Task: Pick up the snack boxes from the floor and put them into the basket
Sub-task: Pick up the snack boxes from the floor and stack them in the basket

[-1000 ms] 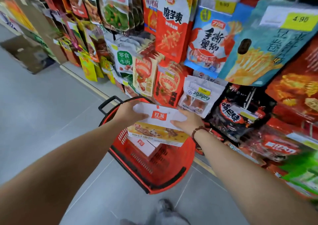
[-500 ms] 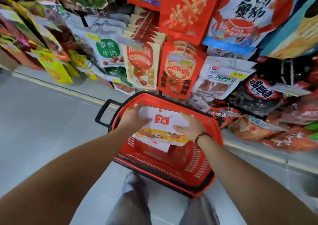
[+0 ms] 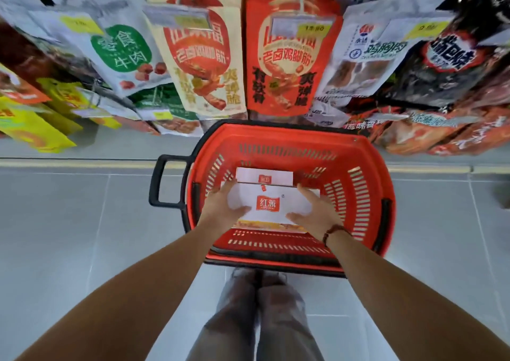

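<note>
A red plastic basket (image 3: 358, 167) with a black handle stands on the grey floor in front of my legs. Inside it, I hold a white snack box (image 3: 271, 203) with a red logo between both hands. My left hand (image 3: 220, 207) grips its left end and my right hand (image 3: 317, 211) grips its right end, thumbs on top. A second white snack box (image 3: 265, 175) lies in the basket just beyond the held one, partly covered by it.
Hanging snack bags (image 3: 281, 48) in red, white, green and black fill the shelf wall directly behind the basket. The black basket handle (image 3: 162, 181) sticks out to the left. Grey tiled floor (image 3: 69, 236) spreads on both sides. My legs (image 3: 259, 316) stand just behind the basket.
My hands have lowered the white box from above the rim down into the basket. The view has tilted down over the basket.
</note>
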A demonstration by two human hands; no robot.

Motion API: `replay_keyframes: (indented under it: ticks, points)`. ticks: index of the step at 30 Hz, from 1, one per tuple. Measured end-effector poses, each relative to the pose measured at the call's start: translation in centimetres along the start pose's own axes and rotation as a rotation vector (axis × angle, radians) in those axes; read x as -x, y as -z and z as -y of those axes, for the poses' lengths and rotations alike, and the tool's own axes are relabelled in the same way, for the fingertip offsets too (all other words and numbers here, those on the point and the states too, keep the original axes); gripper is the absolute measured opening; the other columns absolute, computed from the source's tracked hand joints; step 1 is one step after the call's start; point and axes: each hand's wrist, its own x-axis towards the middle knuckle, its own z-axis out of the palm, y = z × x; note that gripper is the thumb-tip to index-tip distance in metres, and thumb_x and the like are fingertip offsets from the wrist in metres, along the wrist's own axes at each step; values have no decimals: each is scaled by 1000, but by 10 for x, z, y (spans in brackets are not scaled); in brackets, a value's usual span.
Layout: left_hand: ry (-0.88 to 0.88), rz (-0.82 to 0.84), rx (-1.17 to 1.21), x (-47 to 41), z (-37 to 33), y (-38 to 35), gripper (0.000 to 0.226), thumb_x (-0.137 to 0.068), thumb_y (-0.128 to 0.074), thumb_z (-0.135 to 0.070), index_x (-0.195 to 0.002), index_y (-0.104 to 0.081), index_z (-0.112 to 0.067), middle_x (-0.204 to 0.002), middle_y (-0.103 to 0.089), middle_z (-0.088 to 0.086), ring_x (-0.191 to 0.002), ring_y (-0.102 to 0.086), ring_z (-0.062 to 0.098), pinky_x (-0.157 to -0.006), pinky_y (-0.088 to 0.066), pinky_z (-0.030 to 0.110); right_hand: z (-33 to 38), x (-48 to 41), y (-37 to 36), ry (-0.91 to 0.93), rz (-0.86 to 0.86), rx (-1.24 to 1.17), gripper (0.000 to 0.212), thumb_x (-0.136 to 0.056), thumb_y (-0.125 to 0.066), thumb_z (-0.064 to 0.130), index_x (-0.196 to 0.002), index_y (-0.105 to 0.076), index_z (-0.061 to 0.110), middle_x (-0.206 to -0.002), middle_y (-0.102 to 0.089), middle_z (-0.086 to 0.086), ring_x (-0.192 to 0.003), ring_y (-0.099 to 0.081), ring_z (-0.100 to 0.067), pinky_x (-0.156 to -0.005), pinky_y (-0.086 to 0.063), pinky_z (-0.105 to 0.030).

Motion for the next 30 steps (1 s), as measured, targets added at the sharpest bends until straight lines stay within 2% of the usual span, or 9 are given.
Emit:
replay_keyframes:
  ticks: [6, 14, 19, 25, 30]
  points:
    - [19, 27, 1, -44, 47, -50, 77, -72, -78, -35, -138, -40, -27, -136, -49, 2, -125, -44, 23, -102, -40, 36, -29, -38, -55, -92, 11, -27, 76, -84, -64, 43, -147, -22, 36, -149, -28, -11, -127, -45, -28, -100, -42, -36]
    - [57, 45, -56, -83, 89, -102, 83, -71, -78, -40, -141, -34, -30, -140, -46, 1, -128, -42, 23, -103, -37, 35, -67, -92, -106, -152, 52, -58, 75, -83, -65, 43, -144, -21, 45, -155, -13, -2, -127, -47, -25, -97, -47, -39]
    - [46, 45, -135, -99, 87, -117, 85, -75, -74, -42, -144, -28, -30, -145, -40, -2, -133, -38, 22, -106, -36, 37, -83, -119, -116, -168, 43, -3, 77, -82, -64, 48, -144, -18, 45, -153, -23, -6, -129, -43, -26, -100, -43, -39]
    - [77, 51, -149, -110, 95, -132, 84, -74, -75, -42, -143, -27, -33, -144, -41, 0, -132, -39, 25, -102, -39, 38, -94, -135, -128, -160, 61, 22, 76, -84, -62, 47, -145, -17, 44, -151, -25, -8, -123, -49, -27, -89, -51, -38]
    - [127, 25, -121, -126, 115, -150, 87, -70, -79, -37, -140, -28, -35, -145, -41, -2, -132, -38, 26, -105, -37, 42, -93, -150, -145, -144, 74, 11, 77, -85, -64, 40, -145, -16, 43, -155, -13, -13, -118, -55, -31, -88, -55, -41]
